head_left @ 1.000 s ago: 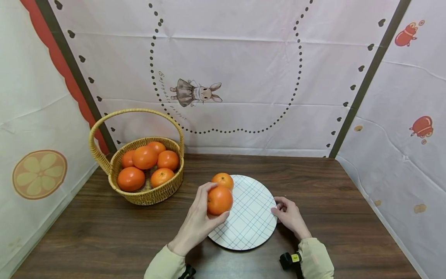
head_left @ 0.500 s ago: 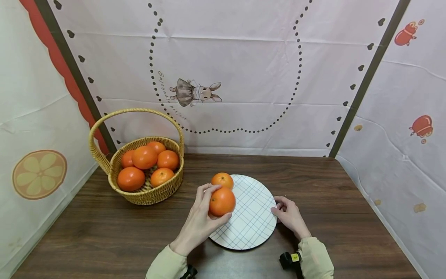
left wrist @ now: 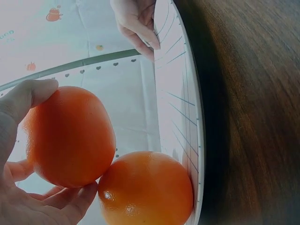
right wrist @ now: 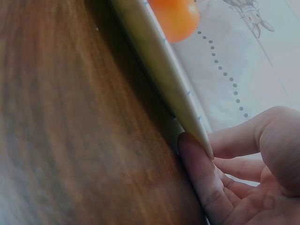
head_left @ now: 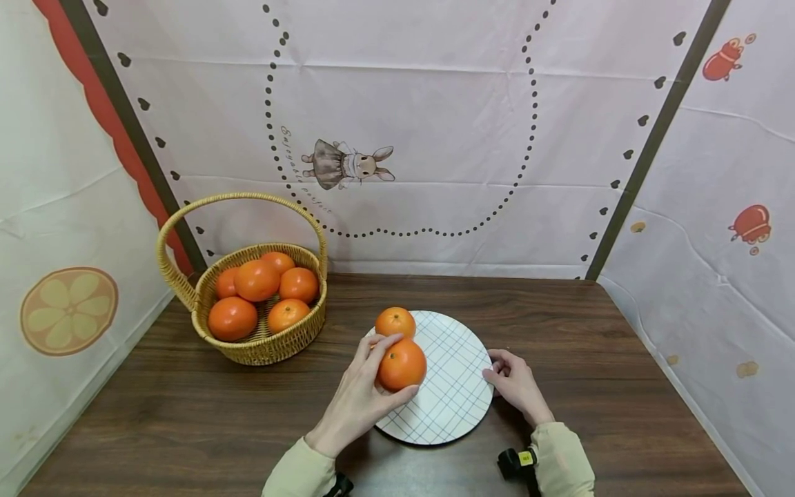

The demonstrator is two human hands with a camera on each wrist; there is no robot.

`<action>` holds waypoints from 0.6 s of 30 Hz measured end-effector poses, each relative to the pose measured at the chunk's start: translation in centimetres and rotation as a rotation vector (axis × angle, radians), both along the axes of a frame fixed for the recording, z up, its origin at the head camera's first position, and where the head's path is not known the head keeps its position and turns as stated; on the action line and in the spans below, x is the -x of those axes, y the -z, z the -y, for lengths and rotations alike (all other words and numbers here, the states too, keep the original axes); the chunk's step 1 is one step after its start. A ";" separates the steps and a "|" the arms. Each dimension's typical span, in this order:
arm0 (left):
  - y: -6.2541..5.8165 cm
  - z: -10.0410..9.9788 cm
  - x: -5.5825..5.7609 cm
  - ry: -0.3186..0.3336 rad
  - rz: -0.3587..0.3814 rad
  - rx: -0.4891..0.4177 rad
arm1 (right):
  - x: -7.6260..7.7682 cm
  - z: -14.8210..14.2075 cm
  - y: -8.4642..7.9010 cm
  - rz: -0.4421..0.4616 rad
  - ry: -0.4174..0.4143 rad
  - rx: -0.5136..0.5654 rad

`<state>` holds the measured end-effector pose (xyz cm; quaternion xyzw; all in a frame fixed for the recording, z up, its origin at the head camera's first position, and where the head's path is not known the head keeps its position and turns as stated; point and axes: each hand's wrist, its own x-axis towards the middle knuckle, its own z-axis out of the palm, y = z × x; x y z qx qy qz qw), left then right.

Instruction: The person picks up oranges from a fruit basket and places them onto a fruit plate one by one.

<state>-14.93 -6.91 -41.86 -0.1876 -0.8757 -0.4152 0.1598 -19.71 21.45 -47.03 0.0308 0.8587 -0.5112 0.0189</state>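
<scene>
My left hand grips an orange between thumb and fingers, over the left side of a round white plate with blue crossing lines. A second orange sits on the plate's far left part. In the left wrist view, the held orange is raised off the plate, and its side lies close against or touches the resting orange. At the plate's right edge, my right hand pinches the rim; the right wrist view has the thumb above and a finger under it.
A wicker basket with a tall handle stands at the back left, holding several oranges. Everything rests on a dark wooden table. Printed white cloth hangs behind and at both sides.
My left hand has moved slightly right with the orange, which now sits further over the plate and a little turned. My right hand and the plate stay in place.
</scene>
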 end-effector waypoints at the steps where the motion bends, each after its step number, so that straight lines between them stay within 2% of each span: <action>1: 0.0 0.0 0.0 0.001 -0.003 0.004 | 0.0 0.0 0.0 0.000 0.000 -0.003; 8: 0.0 -0.2 0.0 0.009 -0.023 0.032 | 0.0 -0.1 0.0 0.004 0.007 -0.002; 14: 0.0 -0.4 0.1 0.037 0.011 0.054 | -0.1 0.0 -0.1 -0.003 -0.003 0.002; 18: 0.2 -0.7 0.4 0.050 -0.013 0.116 | -0.1 0.0 -0.2 -0.006 -0.008 0.005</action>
